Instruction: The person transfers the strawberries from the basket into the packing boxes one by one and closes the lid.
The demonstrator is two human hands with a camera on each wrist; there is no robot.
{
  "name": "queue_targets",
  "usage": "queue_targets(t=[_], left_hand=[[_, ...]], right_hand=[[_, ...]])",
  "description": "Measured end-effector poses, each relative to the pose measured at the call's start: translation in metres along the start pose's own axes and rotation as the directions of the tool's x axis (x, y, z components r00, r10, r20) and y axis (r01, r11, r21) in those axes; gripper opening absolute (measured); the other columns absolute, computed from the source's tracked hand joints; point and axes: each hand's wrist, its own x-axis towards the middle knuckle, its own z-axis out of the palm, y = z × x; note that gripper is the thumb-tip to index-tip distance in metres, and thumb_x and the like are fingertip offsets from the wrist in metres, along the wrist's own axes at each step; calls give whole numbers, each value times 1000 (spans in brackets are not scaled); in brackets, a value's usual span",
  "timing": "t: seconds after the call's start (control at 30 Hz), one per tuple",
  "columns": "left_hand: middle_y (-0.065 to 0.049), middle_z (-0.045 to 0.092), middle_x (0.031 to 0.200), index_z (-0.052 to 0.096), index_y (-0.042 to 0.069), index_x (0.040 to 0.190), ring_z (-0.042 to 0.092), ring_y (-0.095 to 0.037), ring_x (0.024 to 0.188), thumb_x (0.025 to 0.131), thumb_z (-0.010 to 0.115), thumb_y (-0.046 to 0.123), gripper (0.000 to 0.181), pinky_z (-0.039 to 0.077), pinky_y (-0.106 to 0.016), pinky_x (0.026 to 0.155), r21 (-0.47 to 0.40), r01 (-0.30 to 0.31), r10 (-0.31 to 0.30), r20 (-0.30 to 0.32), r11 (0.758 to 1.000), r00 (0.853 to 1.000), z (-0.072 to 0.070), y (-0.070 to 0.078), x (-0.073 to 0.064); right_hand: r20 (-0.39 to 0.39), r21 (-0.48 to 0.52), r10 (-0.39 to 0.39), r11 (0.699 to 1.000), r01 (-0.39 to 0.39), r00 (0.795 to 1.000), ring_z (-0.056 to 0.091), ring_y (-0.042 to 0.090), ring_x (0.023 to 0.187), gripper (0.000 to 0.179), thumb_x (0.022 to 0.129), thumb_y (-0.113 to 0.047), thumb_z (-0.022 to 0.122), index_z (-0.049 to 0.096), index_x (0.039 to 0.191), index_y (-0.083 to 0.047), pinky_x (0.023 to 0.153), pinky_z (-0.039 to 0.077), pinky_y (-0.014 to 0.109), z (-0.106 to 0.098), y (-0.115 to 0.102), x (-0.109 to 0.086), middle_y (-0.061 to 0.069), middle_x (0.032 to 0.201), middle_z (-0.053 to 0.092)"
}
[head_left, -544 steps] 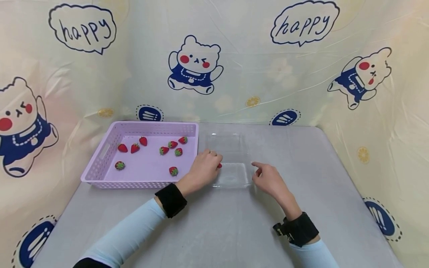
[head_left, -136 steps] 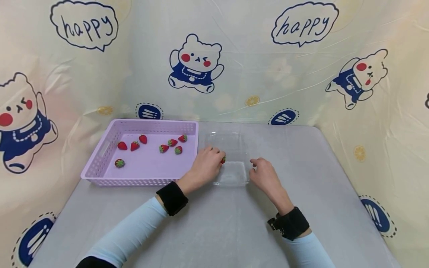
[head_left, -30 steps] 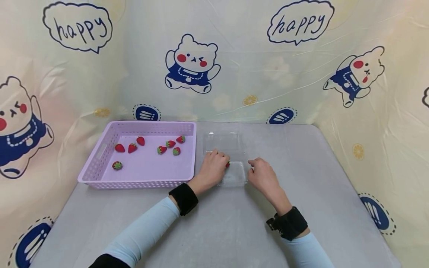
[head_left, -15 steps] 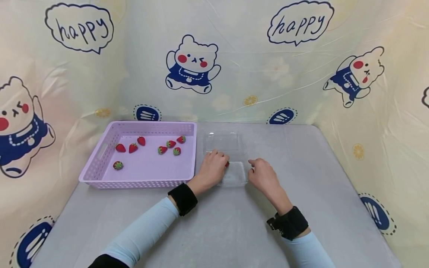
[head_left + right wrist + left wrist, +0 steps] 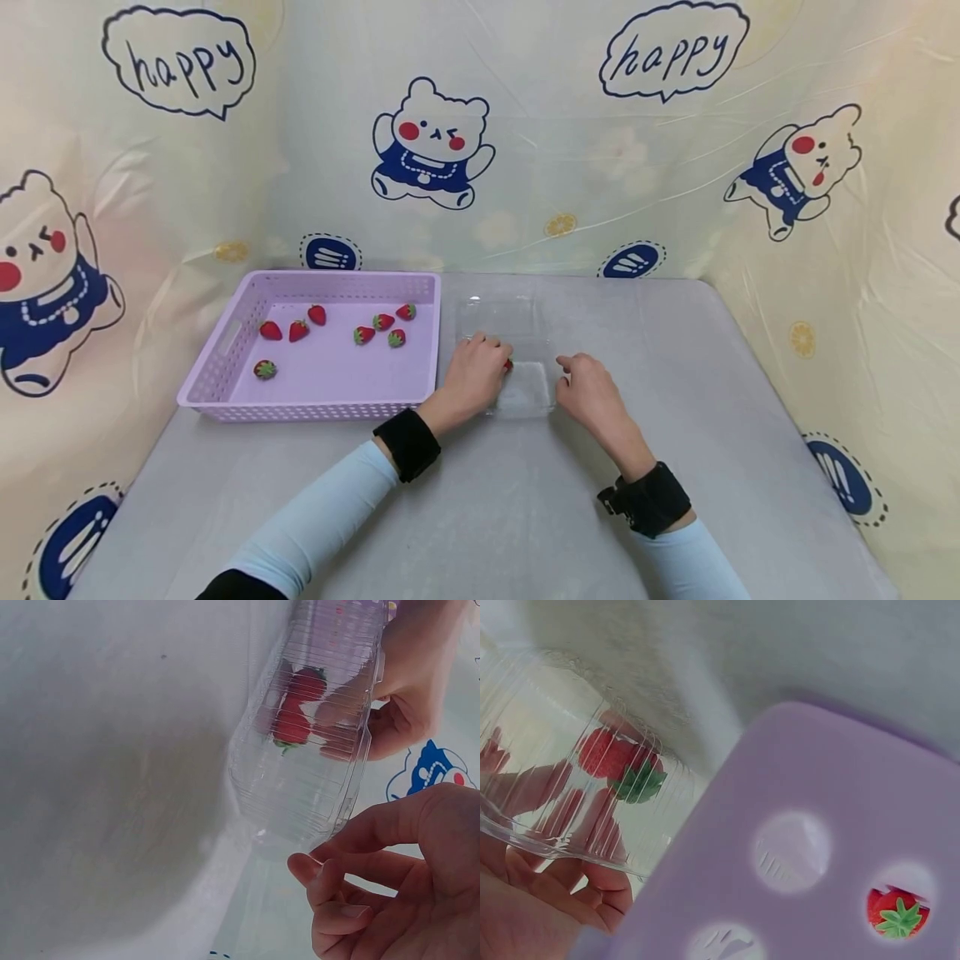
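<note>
Red strawberries are inside the clear box. The left hand reaches in beside them; I can't tell if it grips one. The right hand, loosely bent by the box, holds nothing. Eight more strawberries lie in the purple basket.

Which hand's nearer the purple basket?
Left. The left hand is at the near side of the clear container, just right of the purple basket. The right hand is at the container's opposite side, farther from the basket.
</note>
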Motion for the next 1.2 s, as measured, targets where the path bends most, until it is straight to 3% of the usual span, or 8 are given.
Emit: queue_targets(t=[0.4, 0.57, 0.9, 1.2], left_hand=[[-5, 72, 90, 78, 11, 97, 66, -28, 86, 94, 69, 5, 11, 55, -45, 72, -19, -17, 17, -40, 1000, 999, -3, 1, 1], [-6, 72, 88, 78, 11, 96, 67, -29, 85, 93, 70, 4, 11, 55, -44, 73, -13, -37, 36, -72, 999, 997, -7, 7, 0], [-8, 73, 95, 79, 8, 107, 67, -29, 91, 96, 67, 3, 17, 56, -45, 77, -52, -13, 11, -27, 999, 1000, -22, 14, -1], [-7, 74, 103, 78, 8, 113, 68, -27, 96, 96, 68, 6, 20, 57, -42, 82, -87, 6, -7, -14, 996, 1000, -40, 7, -1]], right_hand=[[-13, 0, -2, 1000, 2, 1000, 55, 22, 73, 44, 90, 5, 55, 67, 131, 10, 62, 45, 33, 1, 0, -1, 25, 121, 69], [-22, -3, 2, 1000, -2, 1000, 63, 27, 85, 42, 90, 3, 56, 68, 131, 9, 69, 51, 38, 0, 0, -1, 24, 119, 69], [-26, 7, -6, 1000, 6, 1000, 65, 32, 95, 42, 92, 1, 57, 68, 131, 8, 74, 53, 41, 1, -1, -2, 25, 123, 68], [-38, 15, -15, 1000, 16, 999, 65, 32, 101, 40, 93, -1, 59, 69, 131, 6, 80, 56, 46, 1, -1, 0, 24, 128, 66]])
